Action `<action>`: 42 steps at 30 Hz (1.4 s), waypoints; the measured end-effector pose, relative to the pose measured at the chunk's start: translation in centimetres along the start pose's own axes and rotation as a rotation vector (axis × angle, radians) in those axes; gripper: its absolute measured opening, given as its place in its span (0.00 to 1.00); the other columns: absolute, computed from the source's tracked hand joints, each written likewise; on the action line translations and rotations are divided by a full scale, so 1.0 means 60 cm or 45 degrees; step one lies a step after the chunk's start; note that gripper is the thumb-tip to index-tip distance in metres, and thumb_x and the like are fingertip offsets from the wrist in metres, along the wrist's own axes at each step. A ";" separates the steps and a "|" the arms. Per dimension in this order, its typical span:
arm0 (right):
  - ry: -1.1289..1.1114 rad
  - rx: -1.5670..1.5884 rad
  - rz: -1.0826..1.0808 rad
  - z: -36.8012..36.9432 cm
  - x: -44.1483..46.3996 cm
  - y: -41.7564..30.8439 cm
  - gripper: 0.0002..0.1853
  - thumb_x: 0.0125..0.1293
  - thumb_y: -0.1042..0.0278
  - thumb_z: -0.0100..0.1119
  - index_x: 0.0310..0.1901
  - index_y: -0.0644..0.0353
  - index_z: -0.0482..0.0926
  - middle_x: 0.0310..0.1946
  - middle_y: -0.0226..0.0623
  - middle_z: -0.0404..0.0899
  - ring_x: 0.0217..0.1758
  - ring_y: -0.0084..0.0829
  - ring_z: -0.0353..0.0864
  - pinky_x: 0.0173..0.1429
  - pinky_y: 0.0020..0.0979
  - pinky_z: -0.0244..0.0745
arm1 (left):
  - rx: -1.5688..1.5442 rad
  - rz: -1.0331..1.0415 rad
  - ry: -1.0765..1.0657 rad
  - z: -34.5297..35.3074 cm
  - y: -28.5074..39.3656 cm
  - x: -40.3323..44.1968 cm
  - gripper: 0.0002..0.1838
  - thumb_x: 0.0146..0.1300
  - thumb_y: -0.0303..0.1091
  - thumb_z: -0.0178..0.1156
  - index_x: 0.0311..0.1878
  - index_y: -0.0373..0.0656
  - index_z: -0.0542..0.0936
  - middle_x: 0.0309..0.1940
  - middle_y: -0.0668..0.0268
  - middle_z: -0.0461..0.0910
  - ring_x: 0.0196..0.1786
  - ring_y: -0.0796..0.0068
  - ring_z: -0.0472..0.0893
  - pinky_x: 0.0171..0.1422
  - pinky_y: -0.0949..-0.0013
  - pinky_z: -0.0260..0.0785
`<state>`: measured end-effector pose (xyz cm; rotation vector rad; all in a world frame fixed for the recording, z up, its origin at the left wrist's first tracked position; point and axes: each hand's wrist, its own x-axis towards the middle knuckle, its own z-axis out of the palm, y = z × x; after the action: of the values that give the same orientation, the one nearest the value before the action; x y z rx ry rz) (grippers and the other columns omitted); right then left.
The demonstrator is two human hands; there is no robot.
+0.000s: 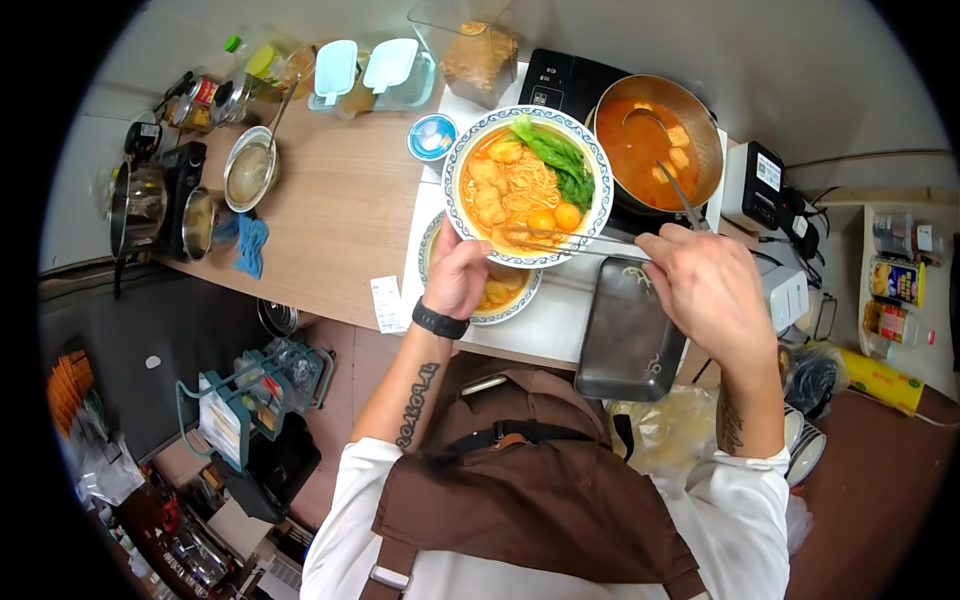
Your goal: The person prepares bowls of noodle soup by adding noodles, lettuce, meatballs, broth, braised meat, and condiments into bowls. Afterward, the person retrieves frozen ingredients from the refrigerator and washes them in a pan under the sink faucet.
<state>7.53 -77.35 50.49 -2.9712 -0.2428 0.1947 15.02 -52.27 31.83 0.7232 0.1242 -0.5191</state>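
Left hand: grasping the near rim of the noodle bowl
Right hand: closed around thin metal chopsticks, tips at the food
Noodle bowl: upper centre of the frame, overlapping a second bowl
Soup pot: upper right of the frame
Black tray: right of centre, below the pot

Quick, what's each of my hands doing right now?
Left hand: closed on the patterned noodle bowl, thumb at its rim.
Right hand: closed, holding thin metal tongs or chopsticks, tips over the bowl.
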 end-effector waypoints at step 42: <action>-0.087 0.931 -0.168 0.265 0.447 -0.765 0.26 0.64 0.66 0.67 0.62 0.59 0.72 0.23 0.35 0.76 0.26 0.29 0.76 0.35 0.33 0.73 | -0.244 0.558 0.526 -0.591 0.524 -0.560 0.43 0.55 0.24 0.62 0.76 0.38 0.58 0.71 0.58 0.68 0.73 0.60 0.69 0.77 0.57 0.61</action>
<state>24.61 -25.78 39.28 -2.2193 -0.2964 0.2942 3.81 4.73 33.67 0.6370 0.3855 0.0660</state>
